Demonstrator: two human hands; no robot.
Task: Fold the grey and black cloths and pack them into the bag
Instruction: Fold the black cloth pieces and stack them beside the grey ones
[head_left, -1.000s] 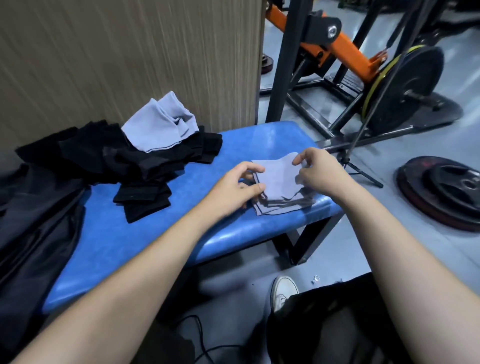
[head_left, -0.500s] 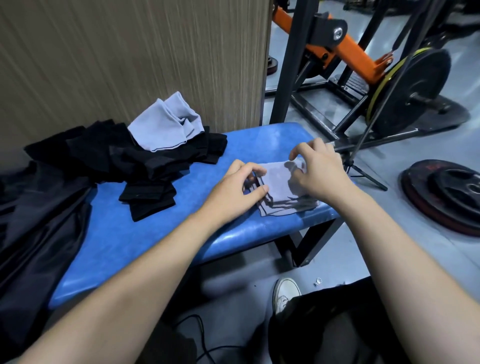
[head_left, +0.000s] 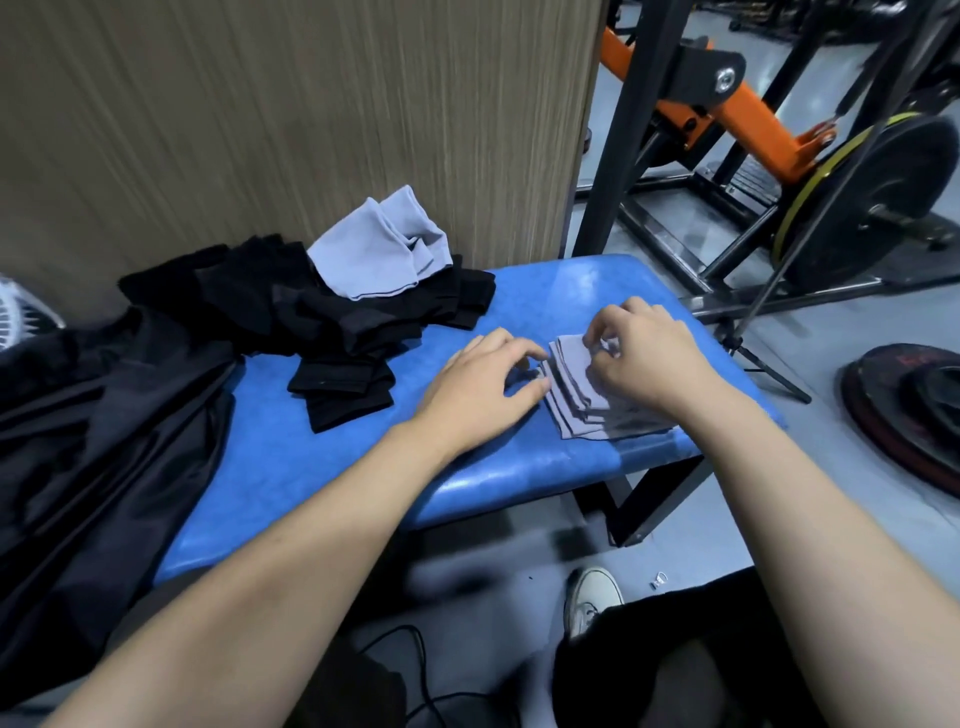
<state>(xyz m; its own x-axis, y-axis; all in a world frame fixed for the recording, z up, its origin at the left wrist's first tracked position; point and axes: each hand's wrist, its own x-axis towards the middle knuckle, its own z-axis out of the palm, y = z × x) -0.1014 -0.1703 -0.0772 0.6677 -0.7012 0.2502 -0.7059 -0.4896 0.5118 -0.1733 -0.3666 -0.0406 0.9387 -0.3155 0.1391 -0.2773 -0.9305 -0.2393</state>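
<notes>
A small stack of folded grey cloths (head_left: 574, 395) lies near the right end of the blue bench (head_left: 363, 467). My right hand (head_left: 644, 358) rests on top of the stack, its fingertips pinching the far edge of the top grey cloth. My left hand (head_left: 483, 384) touches the stack's left edge with thumb and fingers curled against it. Farther back on the bench lies a heap of black cloths (head_left: 343, 332) with an unfolded grey cloth (head_left: 382, 244) on top. Dark fabric (head_left: 83, 447), possibly the bag, drapes over the bench's left end.
A wood-grain wall panel (head_left: 291, 114) stands right behind the bench. Gym equipment with an orange arm (head_left: 737, 109) and a weight plate (head_left: 878, 192) fills the right. Another plate (head_left: 914, 410) lies on the floor. My shoe (head_left: 592, 597) is below the bench.
The top grey cloth was folded over from an open flap into a smaller piece on the stack. My right hand moved left onto it and my left hand closed in against the stack's edge.
</notes>
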